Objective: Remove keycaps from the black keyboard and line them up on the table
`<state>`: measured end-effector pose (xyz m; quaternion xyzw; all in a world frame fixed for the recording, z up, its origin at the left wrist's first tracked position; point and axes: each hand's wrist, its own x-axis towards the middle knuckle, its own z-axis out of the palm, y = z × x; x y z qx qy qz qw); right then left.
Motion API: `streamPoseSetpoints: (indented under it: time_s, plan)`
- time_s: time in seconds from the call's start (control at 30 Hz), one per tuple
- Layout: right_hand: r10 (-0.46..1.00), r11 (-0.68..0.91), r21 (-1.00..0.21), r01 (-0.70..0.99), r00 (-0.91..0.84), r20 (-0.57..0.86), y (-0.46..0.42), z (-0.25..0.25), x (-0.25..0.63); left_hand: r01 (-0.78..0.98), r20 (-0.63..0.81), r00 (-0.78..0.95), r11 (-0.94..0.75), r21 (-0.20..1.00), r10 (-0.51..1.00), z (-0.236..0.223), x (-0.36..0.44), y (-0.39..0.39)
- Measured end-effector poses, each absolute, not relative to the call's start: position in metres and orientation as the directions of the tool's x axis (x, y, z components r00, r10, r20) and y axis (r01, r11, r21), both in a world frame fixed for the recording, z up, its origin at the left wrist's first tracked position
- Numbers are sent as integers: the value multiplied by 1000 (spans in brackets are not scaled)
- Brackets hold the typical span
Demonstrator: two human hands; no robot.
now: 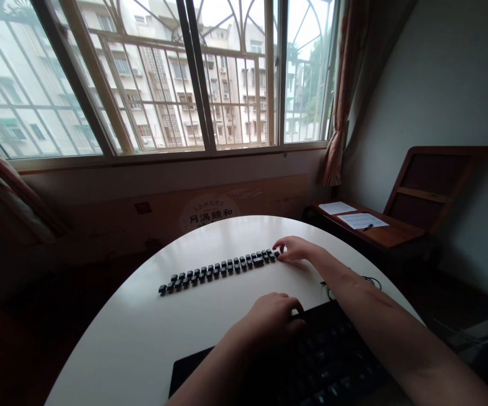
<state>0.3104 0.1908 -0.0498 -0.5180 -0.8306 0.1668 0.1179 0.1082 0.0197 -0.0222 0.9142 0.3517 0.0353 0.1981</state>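
Note:
Two rows of black keycaps (222, 268) run slantwise across the white round table (133, 332). My right hand (297, 248) is at their far right end, its thumb and forefinger closed about the last keycap (276, 255). Nearer to me lies a dark keyboard (324, 361), partly covered by both forearms. Over its upper edge is my left hand (273, 316), with the fingers bent and the thumb brought close to them. Whatever may be between those fingertips is too dark to make out.
A thin black cable (370, 281) loops on the table beside my right forearm. Beyond the table's right edge stands a wooden bench (400, 234) with paper sheets (362, 220) and a pen (368, 227). A barred window (210, 84) and curtains (337, 135) are ahead.

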Motion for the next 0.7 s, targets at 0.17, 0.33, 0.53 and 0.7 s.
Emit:
streamPoseSetpoints:
  time_s: [0.17,0.33,0.53,0.7]
  plan:
    - [900,410,-378,830,-436,19,188,-48,308,628,-75,753,-679,381,654,-22,108,20]
    - [900,407,-370,835,-435,10,185,-45,305,625,-57,751,-679,384,658,-26,107,20]
    - [900,405,-367,838,-436,-3,185,-43,303,628,-61,750,-681,376,658,-26,106,20]
    - [895,421,-357,834,-446,12,177,-39,301,632,-51,747,-686,361,662,-26,106,19]
